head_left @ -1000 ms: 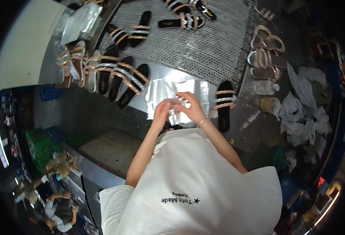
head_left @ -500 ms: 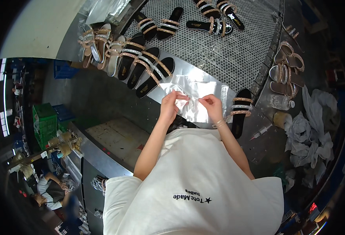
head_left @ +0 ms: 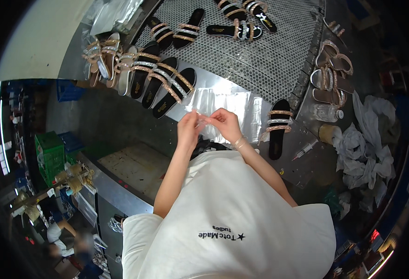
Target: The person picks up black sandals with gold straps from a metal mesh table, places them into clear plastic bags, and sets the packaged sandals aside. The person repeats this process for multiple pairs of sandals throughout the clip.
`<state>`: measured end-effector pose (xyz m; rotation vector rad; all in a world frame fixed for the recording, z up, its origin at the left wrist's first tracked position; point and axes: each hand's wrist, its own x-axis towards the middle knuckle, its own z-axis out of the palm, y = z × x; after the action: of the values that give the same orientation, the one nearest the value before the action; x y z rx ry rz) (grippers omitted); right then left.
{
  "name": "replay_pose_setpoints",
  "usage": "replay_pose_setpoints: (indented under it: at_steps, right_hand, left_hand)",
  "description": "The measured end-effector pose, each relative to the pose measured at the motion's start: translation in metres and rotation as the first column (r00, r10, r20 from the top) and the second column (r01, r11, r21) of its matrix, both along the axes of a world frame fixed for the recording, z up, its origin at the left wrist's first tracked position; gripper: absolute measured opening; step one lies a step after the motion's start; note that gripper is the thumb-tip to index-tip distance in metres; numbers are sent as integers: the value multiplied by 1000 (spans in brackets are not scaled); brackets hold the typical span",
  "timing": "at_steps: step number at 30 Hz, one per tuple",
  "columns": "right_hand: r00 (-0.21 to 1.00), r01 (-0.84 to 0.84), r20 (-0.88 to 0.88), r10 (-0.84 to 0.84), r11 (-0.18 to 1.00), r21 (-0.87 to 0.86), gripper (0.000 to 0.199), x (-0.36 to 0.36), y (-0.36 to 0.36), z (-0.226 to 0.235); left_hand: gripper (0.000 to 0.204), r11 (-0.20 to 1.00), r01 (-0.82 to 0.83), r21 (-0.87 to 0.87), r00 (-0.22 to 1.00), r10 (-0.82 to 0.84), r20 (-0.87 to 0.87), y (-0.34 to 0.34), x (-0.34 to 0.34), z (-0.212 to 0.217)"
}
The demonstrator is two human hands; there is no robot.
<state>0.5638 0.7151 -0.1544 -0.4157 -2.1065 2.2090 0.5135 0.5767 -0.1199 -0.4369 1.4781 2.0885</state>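
My left hand (head_left: 189, 129) and my right hand (head_left: 225, 124) meet in front of me, fingertips pinched together on the left part of a clear plastic bag (head_left: 246, 109). The rest of the bag spreads to the right over the metal ledge, shiny and creased. Just beyond my left hand lies a row of black sandals (head_left: 169, 102) with rose-gold and silver glittery straps. To the right of my right hand is a single black sandal (head_left: 278, 139) with matching straps. Exactly how the film sits between my fingertips is hard to make out.
More black sandals (head_left: 234, 31) lie on the perforated conveyor (head_left: 260, 60). Tan sandals sit at its left (head_left: 103, 63) and right (head_left: 330, 76). A syringe (head_left: 305, 149), a clear bottle (head_left: 326, 113) and crumpled plastic (head_left: 355, 144) are on the right. Another person (head_left: 62, 237) works at lower left.
My right hand has moved left to meet my left hand, and my fingers now pinch together. The view has shifted slightly, so the sandals appear further left.
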Motion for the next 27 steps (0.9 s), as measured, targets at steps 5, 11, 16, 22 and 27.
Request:
replay_pose_setpoints:
  at_steps: [5,11,16,22,27]
  right_hand:
    - [979,196,65,-194,980,-29,14,5,17,-24]
    - [920,312,170,-354,922,231,30,80,53,6]
    - [572,60,194,-797,277,959,64,149,89,-16]
    - [770,216,248,-588,605,766,69,173,103,-22]
    - [973,91,120,-198,801,591,66,118,85,46]
  left_hand:
    - [35,745,-274,609,961,187,204,-16,6,19]
    - [35,905,-134,405,991,115,71,-13,4,57]
    - [22,994,111,-16,966,-112,-231,-10,-10,69]
    - [32,975,53,214,980,-92,178,26,-21,-2]
    - [34,937,-22,349,913,-123,388,28,-16,-69]
